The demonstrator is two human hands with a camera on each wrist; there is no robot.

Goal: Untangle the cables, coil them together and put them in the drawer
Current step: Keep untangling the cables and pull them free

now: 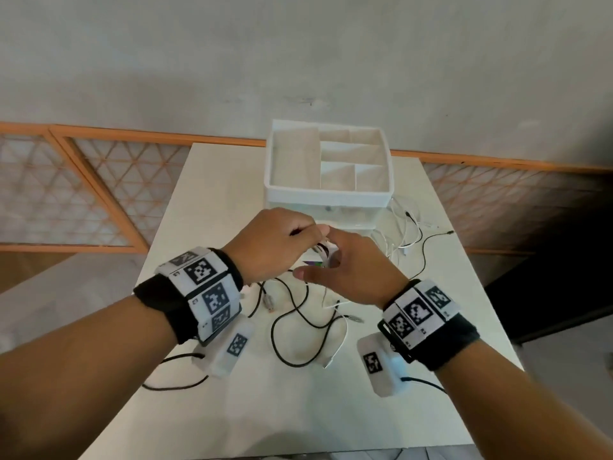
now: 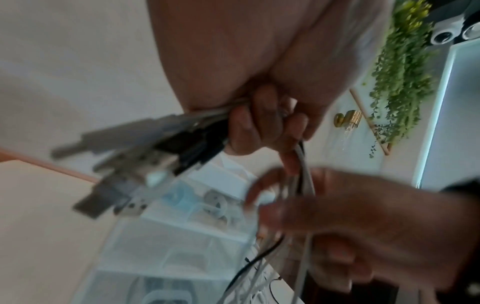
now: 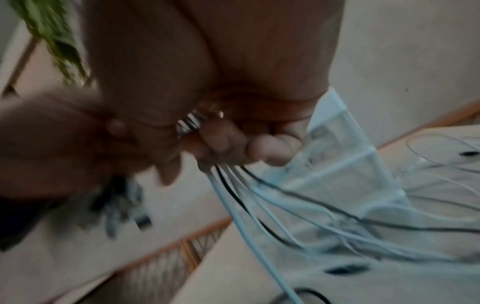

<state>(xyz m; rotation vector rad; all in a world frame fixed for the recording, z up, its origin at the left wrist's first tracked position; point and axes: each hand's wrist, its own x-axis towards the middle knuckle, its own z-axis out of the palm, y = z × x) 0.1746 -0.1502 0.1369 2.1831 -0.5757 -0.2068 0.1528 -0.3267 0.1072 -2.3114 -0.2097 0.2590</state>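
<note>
My two hands meet above the table in front of the drawer unit (image 1: 345,215). My left hand (image 1: 298,232) grips a bundle of black and white cables; in the left wrist view several USB plugs (image 2: 124,170) stick out past its curled fingers (image 2: 249,127). My right hand (image 1: 331,260) is right next to it, fingers curled round the same cables (image 3: 249,197), which trail down from it in loose strands. More black cable (image 1: 292,313) and white cable (image 1: 398,240) lie in loops on the table. Both wrist views are blurred.
A white divided organiser tray (image 1: 328,194) sits on top of the translucent drawer unit at the far middle of the white table (image 1: 232,410). An orange lattice rail (image 1: 99,180) runs behind the table. Dark floor lies off the right edge.
</note>
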